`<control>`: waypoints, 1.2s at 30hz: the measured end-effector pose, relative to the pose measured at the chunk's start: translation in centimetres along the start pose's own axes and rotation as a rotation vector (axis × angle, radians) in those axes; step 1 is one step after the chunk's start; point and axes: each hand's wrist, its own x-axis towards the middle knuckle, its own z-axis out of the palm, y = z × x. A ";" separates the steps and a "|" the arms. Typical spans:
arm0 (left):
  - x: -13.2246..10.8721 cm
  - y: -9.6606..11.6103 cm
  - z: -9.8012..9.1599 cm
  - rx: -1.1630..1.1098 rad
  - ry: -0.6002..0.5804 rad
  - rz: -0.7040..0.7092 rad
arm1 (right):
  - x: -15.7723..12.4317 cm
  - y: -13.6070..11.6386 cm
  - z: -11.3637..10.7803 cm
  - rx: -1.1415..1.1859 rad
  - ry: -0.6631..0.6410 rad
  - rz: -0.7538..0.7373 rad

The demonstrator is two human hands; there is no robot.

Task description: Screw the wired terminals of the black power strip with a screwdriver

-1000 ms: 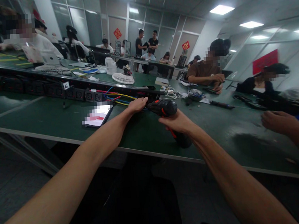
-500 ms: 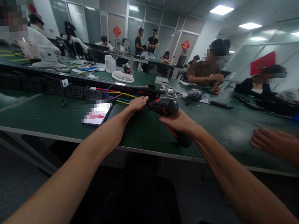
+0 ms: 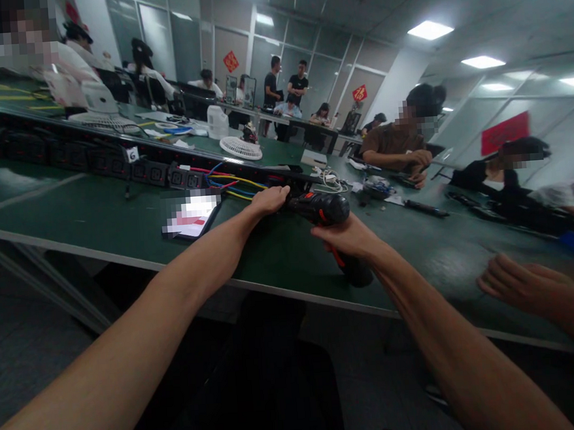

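My right hand (image 3: 345, 234) is wrapped round the grip of a black and orange cordless drill (image 3: 320, 207). The drill's front end points left and away, at the near side of a long black power strip (image 3: 154, 174). My left hand (image 3: 270, 200) is closed at that strip's right part, just beside the drill's nose; its fingertips are hidden. Red, blue and yellow wires (image 3: 230, 181) come out of the strip's open section, left of my left hand. What the drill's tip touches cannot be seen.
A lit phone (image 3: 192, 215) lies on the green table (image 3: 265, 256). Beyond the strip are a white fan grille (image 3: 241, 147), a white jug (image 3: 217, 122) and coiled white cable (image 3: 331, 180). Another person's hand (image 3: 530, 283) is at the right. Several people sit around.
The view has shifted slightly, so everything appears a little lower and further right. Both hands and the drill keep their places at the strip.
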 end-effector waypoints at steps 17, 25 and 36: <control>-0.1 0.3 -0.2 0.000 -0.005 -0.015 | 0.1 -0.1 0.0 -0.024 -0.001 0.005; 0.3 0.0 0.1 -0.006 -0.002 -0.007 | 0.1 0.1 0.0 0.025 -0.027 0.007; 0.4 -0.2 0.2 0.015 -0.010 0.009 | 0.1 0.4 0.1 0.012 0.004 -0.009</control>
